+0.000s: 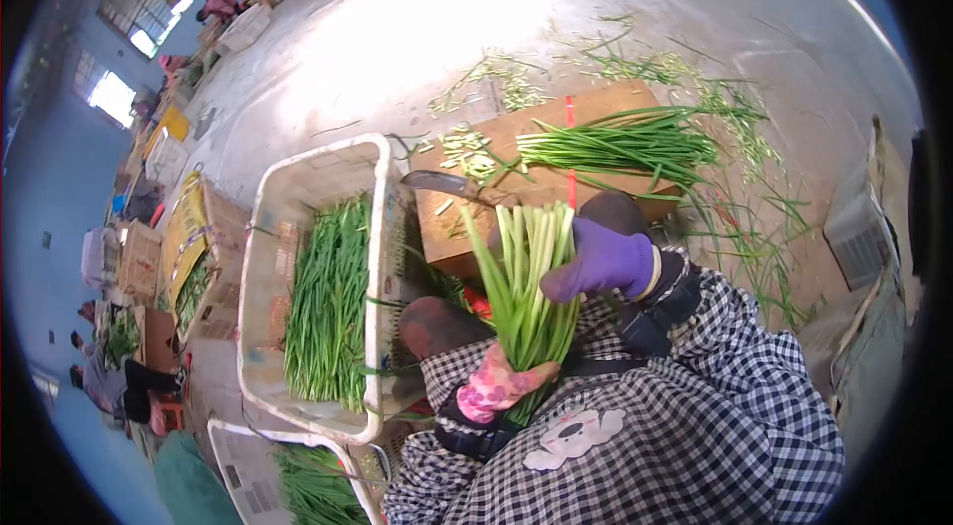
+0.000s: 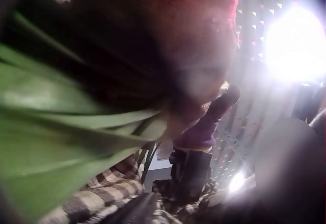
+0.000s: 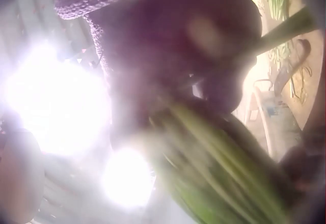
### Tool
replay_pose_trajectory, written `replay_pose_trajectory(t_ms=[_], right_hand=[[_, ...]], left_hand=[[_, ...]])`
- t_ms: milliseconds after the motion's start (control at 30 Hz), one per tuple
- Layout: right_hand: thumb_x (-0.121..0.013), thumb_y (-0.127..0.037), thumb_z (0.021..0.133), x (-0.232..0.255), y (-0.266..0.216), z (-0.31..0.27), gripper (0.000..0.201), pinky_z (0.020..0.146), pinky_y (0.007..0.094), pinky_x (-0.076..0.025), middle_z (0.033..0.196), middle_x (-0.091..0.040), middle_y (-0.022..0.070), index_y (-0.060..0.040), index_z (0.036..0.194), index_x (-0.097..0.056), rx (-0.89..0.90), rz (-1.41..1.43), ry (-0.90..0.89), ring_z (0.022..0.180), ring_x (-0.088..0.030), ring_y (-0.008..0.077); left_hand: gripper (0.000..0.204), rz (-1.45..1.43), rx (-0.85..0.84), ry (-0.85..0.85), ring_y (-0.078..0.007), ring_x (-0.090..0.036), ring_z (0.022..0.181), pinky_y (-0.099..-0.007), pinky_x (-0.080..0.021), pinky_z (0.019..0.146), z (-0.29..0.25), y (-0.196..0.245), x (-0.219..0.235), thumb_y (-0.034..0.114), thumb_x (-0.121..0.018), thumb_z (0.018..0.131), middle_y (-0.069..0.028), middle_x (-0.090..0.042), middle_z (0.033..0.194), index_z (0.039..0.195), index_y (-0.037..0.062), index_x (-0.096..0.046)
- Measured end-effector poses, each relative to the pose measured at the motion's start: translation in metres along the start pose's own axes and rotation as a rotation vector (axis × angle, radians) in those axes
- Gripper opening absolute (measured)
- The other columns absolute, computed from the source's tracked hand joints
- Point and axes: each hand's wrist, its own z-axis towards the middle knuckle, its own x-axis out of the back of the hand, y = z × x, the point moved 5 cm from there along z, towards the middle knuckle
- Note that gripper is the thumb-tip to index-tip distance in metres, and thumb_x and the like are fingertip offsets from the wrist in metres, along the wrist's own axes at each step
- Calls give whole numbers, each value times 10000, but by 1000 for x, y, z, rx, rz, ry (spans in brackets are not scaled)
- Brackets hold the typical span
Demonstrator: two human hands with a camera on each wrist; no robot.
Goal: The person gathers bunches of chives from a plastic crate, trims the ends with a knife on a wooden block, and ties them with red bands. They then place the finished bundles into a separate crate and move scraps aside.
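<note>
A bunch of garlic chives (image 1: pixel 524 272) stands upright over the lap, pale stem ends up and green leaves down. My left hand (image 1: pixel 496 384), in a pink patterned glove, grips its leafy lower part. Higher up, my right hand (image 1: pixel 604 262) in a purple glove holds the bunch from the right side, thumb across the stems. The right wrist view shows the purple fingers (image 3: pixel 224 81) curled, with a single stalk (image 3: pixel 285 30) sticking out past them. On the wooden board (image 1: pixel 447 227) in front lie a knife (image 1: pixel 442 184) and another pile of chives (image 1: pixel 625 146).
A white plastic crate (image 1: pixel 377 277) full of chives stands left of the board, with a second crate (image 1: pixel 238 465) nearer. Cut scraps (image 1: pixel 472 150) lie on the board, and trimmings (image 1: pixel 735 118) litter the floor. Other people (image 1: pixel 104 376) sit along the far left.
</note>
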Motion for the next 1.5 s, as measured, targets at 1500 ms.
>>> replay_pose_trajectory(t_ms=[1500], right_hand=[[-577,-364,801,-85,-40,61,595,983,347,-329,1244,-437,194,-34,1266,-405,221,-1103,-662,1146,-440,280]], left_hand=[[201,590,-694,475,-149,-588,827,-245,-472,725,19,62,39,127,-566,829,-53,-607,883,996,15,-562]])
